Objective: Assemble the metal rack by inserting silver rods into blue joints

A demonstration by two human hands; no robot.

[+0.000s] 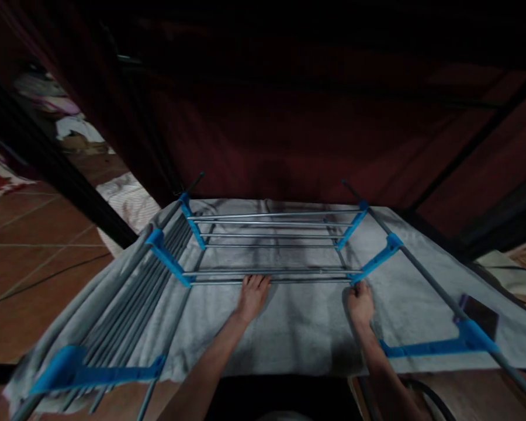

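While the head view is looking down in dim light, a grey drying rack [272, 251] is standing in front of the person with a pale grey towel [298, 327] lying spread over its near rails. The left hand [253, 295] is resting palm down on the towel, its fingers [258, 282] lying straight and close together, their tips touching the nearest bare rail [228, 281]. The right hand [360, 303] is lying on the towel just beside the near right blue bracket [374, 262], its fingers [358, 287] bent slightly and kept together; whether they are gripping the bracket or only touching it cannot be told.

Edges and room: the towel's near edge is hanging just in front of the person's body, and its right part is reaching out past the right side bar [438, 289]. Beyond the hands the rack is lying bare, and a dark red wall [315, 134] is closing in right behind its far end. To the left, the tiled floor [30, 257] is lying open, with a dark cord [39, 280] trailing across it and a heap of cloth [65, 126] well apart in the far corner.

Counted: two hands, one towel, six blue brackets showing, three on each side. About six thin bare rails are running across between the far four brackets. A folded wing [127, 304] of more rails is hanging down on the left; their number cannot be told.
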